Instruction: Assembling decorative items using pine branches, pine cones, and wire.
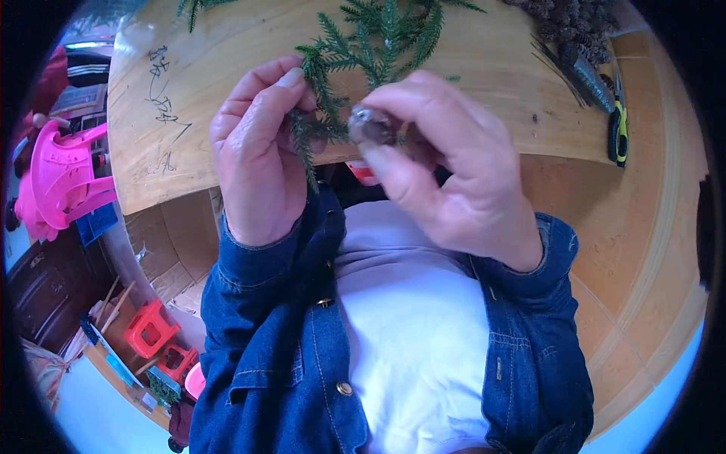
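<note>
my left hand (253, 155) pinches green fir sprig (355, 57) at stem – steadies it over wooden table (484, 98) | my right hand (446, 170) grips small brown cone-like piece (370, 125) at sprig's 6 o'clock – pressed to stem | pliers (618, 125) at 3 o'clock

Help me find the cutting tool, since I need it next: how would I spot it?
Start at the curved wooden tabletop and follow it to the person's far right. There, beside a heap of brown cones, lie the pliers. Their yellow-and-black handles set them apart from everything else.
</note>
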The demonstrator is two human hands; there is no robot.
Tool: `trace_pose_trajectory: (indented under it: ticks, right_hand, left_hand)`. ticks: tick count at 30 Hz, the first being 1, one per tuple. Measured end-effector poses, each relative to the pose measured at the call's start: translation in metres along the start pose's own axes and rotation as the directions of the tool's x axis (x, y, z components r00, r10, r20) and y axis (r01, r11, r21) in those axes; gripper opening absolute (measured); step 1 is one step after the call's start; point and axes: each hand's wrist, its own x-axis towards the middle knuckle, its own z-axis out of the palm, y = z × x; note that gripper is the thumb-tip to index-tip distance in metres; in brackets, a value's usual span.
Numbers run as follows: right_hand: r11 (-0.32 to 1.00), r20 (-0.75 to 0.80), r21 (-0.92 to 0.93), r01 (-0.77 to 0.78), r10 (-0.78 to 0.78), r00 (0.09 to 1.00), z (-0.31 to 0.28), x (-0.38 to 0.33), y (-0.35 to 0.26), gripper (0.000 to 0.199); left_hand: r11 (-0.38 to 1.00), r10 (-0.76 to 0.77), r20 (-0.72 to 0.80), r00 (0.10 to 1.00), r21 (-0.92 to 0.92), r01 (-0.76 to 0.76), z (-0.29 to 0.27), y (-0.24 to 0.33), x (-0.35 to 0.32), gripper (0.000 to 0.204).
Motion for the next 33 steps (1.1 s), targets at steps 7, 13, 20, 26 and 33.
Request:
trace_pose_trajectory:
  ticks: [7, 13, 20, 26, 33]
  right_hand:
    - [0.994, 0.101, -0.011, -0.109, 0.109, 0.989, -0.017, -0.005, 0.005, 0.023]
    - [0.986, 0.089, 0.051, -0.16, 0.155, 0.984, -0.013, -0.007, 0.008, 0.023]
    - [0.971, 0.09, 0.113, -0.213, 0.203, 0.975, -0.018, -0.012, 0.007, 0.025]
    - [0.972, 0.127, 0.089, -0.219, 0.207, 0.97, -0.017, -0.009, 0.006, 0.023]
    - [0.99, 0.116, -0.039, -0.135, 0.139, 0.983, -0.017, -0.001, 0.009, 0.021]
  left_hand:
    - [0.997, 0.023, -0.031, 0.999, 0.073, -0.021, 0.002, 0.005, -0.002, 0.021]
    - [0.994, 0.074, -0.026, 0.997, 0.081, -0.071, 0.004, 0.002, -0.007, 0.021]
    - [0.991, 0.111, -0.032, 0.993, 0.084, -0.108, 0.009, 0.005, -0.012, 0.022]
    - [0.998, 0.056, -0.046, 0.997, 0.014, -0.055, 0.013, 0.007, -0.009, 0.024]
    - [0.999, -0.014, 0.004, 1.0, 0.033, 0.014, -0.006, 0.007, -0.005, 0.024]
